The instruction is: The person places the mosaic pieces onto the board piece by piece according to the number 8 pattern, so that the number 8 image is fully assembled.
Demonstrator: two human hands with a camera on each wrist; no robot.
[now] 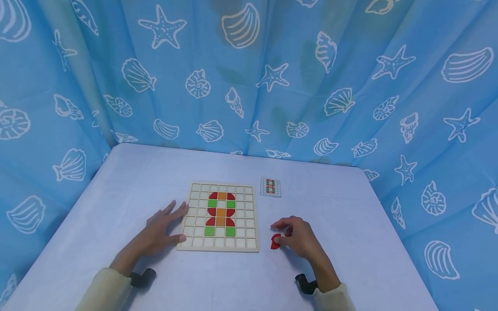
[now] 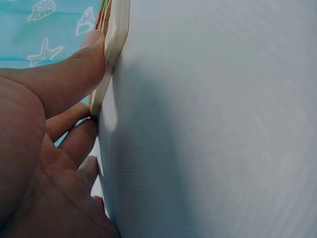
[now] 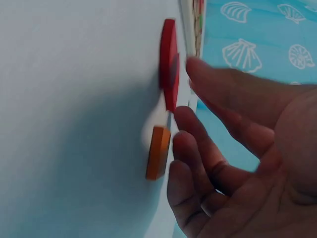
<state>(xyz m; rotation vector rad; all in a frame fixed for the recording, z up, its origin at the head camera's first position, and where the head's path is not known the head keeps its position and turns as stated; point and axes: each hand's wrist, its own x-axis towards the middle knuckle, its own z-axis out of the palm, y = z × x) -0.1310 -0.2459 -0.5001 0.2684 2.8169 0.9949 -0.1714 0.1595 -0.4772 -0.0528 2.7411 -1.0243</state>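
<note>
My left hand (image 1: 159,231) lies at the left edge of a wooden grid board (image 1: 218,249), its spread fingers and thumb touching the rim. On the board, red rounded tiles, orange square tiles (image 1: 221,212) and green square tiles (image 1: 209,231) form a pattern in the middle columns. Right of the board, my right hand (image 1: 299,235) is low over the table with its fingers loosely bent. Two red tiles (image 3: 168,54) overlap each other by the thumb in the right wrist view. An orange tile (image 3: 158,152) lies beside the other fingertips there.
A small pattern card (image 1: 270,187) with a similar colored design lies beyond my right hand, off the board's upper right corner. The white-covered table (image 1: 334,194) ends at a blue curtain (image 1: 241,77) with white shells and starfish.
</note>
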